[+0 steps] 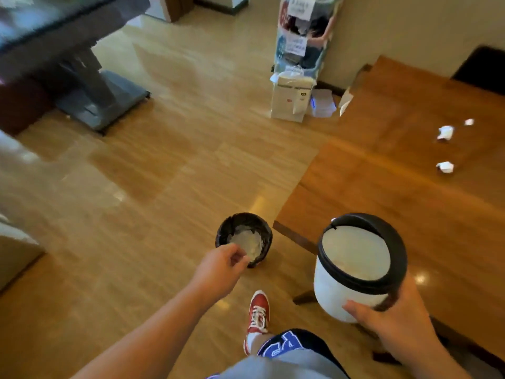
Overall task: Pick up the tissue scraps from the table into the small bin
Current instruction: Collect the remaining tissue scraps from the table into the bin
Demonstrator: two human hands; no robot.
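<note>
Right hand (388,321) at 5 o'clock of frame, wrapped under and around lower side of small bin (355,272); thumb across white wall, fingers behind. Bin white with black rim ring, tilted toward camera, mouth open, inside pale; contents not clear. Held beside near corner of wooden table (396,220), base apparently off the tabletop.

Left hand (221,266) at 7 o'clock of small bin, out over the floor, fingers curled loosely, tips pinched together; cannot tell whether anything is held between them. Directly beyond fingertips, floor bin (243,236) with black liner, standing on wood floor (164,160), whitish crumpled material inside.

Tissue scraps on tabletop, well apart from small bin, toward 2 o'clock: near scrap (445,167), larger scrap (446,132) beyond it, tiny scrap (469,122) just at 1 o'clock of the larger one. All three white, crumpled, apart from one another.

Red shoe (258,313) on floor at 6 o'clock of floor bin. White paper bag (291,98) at 12 o'clock, standing on floor near far table corner. Grey stand base (103,102) at 10 o'clock
</note>
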